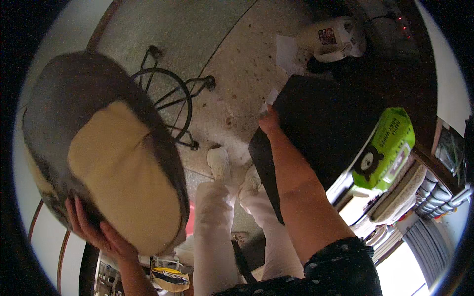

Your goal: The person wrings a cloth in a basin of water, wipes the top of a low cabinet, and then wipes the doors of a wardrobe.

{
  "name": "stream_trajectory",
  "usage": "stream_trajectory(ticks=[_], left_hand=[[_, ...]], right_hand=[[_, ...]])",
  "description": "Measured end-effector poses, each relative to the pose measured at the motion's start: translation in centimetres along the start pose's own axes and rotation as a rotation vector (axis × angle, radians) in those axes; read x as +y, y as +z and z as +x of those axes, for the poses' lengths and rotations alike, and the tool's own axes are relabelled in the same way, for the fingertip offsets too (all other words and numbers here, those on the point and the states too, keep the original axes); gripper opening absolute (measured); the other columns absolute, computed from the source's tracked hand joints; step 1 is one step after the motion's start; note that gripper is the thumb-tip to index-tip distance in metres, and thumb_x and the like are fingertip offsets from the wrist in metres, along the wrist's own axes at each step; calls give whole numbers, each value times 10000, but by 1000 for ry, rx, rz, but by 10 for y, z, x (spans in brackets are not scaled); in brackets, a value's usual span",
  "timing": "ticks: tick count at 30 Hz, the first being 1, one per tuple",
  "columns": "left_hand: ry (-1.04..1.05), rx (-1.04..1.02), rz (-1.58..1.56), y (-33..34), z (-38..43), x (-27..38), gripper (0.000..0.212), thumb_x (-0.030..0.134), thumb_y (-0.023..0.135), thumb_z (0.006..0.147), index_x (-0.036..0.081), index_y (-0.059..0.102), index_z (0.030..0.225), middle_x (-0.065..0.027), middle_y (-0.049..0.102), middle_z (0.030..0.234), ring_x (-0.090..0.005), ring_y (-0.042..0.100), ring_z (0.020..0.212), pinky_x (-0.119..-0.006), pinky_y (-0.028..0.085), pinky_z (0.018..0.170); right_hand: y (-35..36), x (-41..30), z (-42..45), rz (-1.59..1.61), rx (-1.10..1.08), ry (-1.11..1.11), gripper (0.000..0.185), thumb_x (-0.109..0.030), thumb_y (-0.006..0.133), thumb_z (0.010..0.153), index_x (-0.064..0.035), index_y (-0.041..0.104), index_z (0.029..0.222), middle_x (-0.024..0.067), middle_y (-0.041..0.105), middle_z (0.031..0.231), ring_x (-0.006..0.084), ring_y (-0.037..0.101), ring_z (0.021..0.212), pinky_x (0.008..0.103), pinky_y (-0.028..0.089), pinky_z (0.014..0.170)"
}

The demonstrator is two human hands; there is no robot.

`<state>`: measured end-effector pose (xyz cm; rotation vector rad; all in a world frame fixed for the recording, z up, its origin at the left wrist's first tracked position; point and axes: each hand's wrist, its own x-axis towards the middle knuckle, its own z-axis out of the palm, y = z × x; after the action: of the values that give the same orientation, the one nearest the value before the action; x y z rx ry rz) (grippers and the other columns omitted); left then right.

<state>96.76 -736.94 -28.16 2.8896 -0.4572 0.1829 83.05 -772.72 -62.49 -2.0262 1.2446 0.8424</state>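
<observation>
My left hand (98, 233) grips the lower edge of a padded stool seat (126, 177). The seat is dark, with a large tan area where the covering looks worn away. Beneath it shows a black stool base (172, 100) with a ring footrest and casters. Between the fingers of my right hand (269, 120) is a crumpled white wipe or tissue (272, 97). That hand is beside the edge of a black, flat-sided piece of furniture (322, 129). A green packet of baby wipes (385, 150) lies to the right of my right forearm.
Dark spots mark the speckled floor (237, 74). A white plastic container (333, 40) and a white sheet (287, 53) are at the upper right. My shoes (218, 161) stand between stool and furniture. A yellow-and-black bag (170, 279) is at the bottom left.
</observation>
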Motion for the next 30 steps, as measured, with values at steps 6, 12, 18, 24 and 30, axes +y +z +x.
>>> stream_trajectory(ticks=[6,12,18,24,30], left_hand=[[22,-35,2,-8,-5,-7,568,393,318,848,-26,307,1233,-224,324,1252,-347,277,1176,-462,174,982],[70,15,11,20,1,-21,571,397,319,848,-26,310,1231,-223,325,1252,-347,278,1176,-462,176,981],[107,47,75,18,14,-28,574,401,320,847,-26,313,1230,-222,326,1252,-347,279,1175,-462,177,981],[106,61,38,38,7,-33,576,406,321,846,-26,315,1229,-222,326,1252,-346,280,1175,-462,178,980],[124,75,41,34,13,-30,579,410,322,846,-25,318,1227,-221,327,1252,-346,281,1175,-462,179,980]], right_hand=[[41,-12,33,194,-76,180,583,-154,566,742,-130,313,1267,158,195,1336,313,236,1216,378,308,947],[95,32,86,799,126,168,593,-129,579,698,-107,336,1239,151,187,1332,294,230,1213,355,262,973],[144,49,111,186,347,-36,568,-122,596,674,-62,378,1195,173,295,1267,302,284,1176,347,281,960],[76,2,67,200,433,-196,334,-112,590,678,-2,531,988,162,548,977,292,519,912,356,414,802],[45,-39,75,633,249,6,162,-119,606,664,-37,587,802,108,608,752,234,586,662,322,460,616]])
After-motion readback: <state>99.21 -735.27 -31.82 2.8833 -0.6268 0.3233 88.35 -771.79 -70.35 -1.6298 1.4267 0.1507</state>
